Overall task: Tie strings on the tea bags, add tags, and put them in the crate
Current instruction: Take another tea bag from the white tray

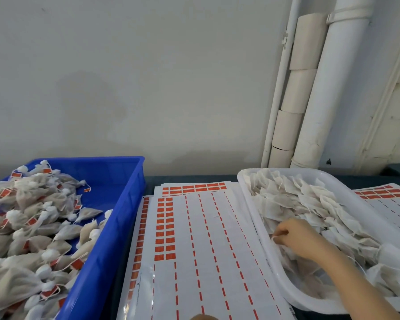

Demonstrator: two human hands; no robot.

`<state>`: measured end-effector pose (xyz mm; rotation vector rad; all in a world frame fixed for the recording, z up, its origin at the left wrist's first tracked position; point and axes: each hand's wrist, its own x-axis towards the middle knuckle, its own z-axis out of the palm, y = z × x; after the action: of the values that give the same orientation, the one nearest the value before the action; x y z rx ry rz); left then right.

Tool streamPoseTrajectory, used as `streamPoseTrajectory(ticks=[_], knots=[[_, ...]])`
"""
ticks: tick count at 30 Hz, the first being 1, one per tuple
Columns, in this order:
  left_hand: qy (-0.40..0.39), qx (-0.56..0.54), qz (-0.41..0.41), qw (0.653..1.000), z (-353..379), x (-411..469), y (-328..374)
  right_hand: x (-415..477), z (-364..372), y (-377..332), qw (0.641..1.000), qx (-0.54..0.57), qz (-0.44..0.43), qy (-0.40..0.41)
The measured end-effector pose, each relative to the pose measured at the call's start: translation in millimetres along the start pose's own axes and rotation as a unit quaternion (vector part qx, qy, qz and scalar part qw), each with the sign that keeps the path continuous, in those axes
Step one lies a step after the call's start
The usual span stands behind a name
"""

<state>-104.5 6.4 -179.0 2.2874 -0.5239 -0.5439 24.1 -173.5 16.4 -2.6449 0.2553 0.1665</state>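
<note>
Workstation view, pick-up step. Right hand (296,236) reaches into the white tray (245,192) on the right of the desk (189,179). Its thumb and forefinger are curled together, pinching a tea bag (273,238) close to the tray's left wall. Whether the pinched part is a bag corner or a string end cannot be resolved. Only a sliver of the left hand (203,317) shows at the lower edge, so its posture cannot be told. Untied bags (310,199) fill the tray. Tag sheets (206,239) with red tags lie between the tray and the blue crate (125,215), which holds finished bags (28,222), tied and tagged. For a clean pick, lift a single bag straight up and shake off neighbours whose strings may snag. Hold it near the mouth so that the contents stay in and the neck is ready for tying over the sheets.
</note>
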Motion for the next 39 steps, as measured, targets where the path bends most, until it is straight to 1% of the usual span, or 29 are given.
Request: streamPoseTrajectory(ticks=[2,3,4,5,6,7,8,9,10,11,12,14,16,17,19,22,24,26,27,29,34,37,39], knots=[[-0.033,-0.037,0.015,0.999,-65,-4,6,-3,-2,-1,0.999,-0.015,-0.003,0.028],[-0.028,-0.087,0.048,0.995,-91,-4,11,-5,-3,-2,0.999,-0.021,-0.003,0.045],[0.024,-0.147,0.06,0.987,-113,-3,11,-8,-4,-2,0.998,-0.023,-0.003,0.067],[-0.01,-0.086,0.006,0.996,-124,-7,23,-11,-6,-4,0.995,-0.019,-0.006,0.094],[0.017,-0.113,-0.046,0.992,-126,-26,40,-15,-9,-6,0.992,-0.009,-0.01,0.125],[-0.002,-0.142,-0.061,0.988,-145,-37,43,-19,-13,-8,0.988,0.003,-0.014,0.154],[-0.041,-0.124,-0.079,0.988,-143,-47,41,-23,-16,-10,0.984,0.011,-0.019,0.178],[-0.047,-0.119,-0.061,0.99,-152,-48,24,-28,-20,-13,0.98,0.013,-0.023,0.2],[-0.033,-0.105,-0.038,0.993,-162,-49,18,-32,-25,-16,0.974,0.014,-0.03,0.222],[0.018,-0.094,-0.051,0.994,-168,-54,18,-36,-30,-19,0.968,0.016,-0.042,0.245],[0.065,-0.105,-0.066,0.99,-172,-55,20,-41,-35,-22,0.962,0.022,-0.056,0.267],[0.12,-0.085,-0.079,0.986,-185,-60,29,-52,-44,-33,0.949,0.037,-0.082,0.3],[0.16,-0.073,-0.085,0.981,-201,-63,36,-64,-50,-46,0.942,0.069,-0.103,0.312],[0.175,-0.072,-0.076,0.979,-207,-64,40,-69,-51,-53,0.94,0.092,-0.113,0.309],[0.215,-0.113,-0.047,0.969,-219,-64,46,-79,-50,-68,0.939,0.139,-0.127,0.289],[0.257,-0.183,-0.002,0.949,-236,-59,63,-90,-32,-91,0.938,0.222,-0.159,0.214],[0.251,-0.206,0.044,0.945,-242,-53,72,-94,-14,-105,0.941,0.259,-0.169,0.137],[0.213,-0.232,0.08,0.946,-246,-47,78,-94,5,-116,0.947,0.26,-0.173,0.075],[0.196,-0.236,0.085,0.948,-246,-45,79,-92,14,-121,0.95,0.257,-0.168,0.057],[0.184,-0.227,0.076,0.953,-243,-41,75,-89,29,-128,0.954,0.256,-0.152,0.035],[0.214,-0.213,0.031,0.953,-240,-38,59,-80,49,-135,0.961,0.253,-0.111,0.016],[0.166,-0.245,0.026,0.955,-241,-36,50,-79,52,-136,0.959,0.26,-0.112,0.001],[0.153,-0.256,0.023,0.954,-243,-36,46,-78,55,-137,0.961,0.253,-0.112,-0.007]])
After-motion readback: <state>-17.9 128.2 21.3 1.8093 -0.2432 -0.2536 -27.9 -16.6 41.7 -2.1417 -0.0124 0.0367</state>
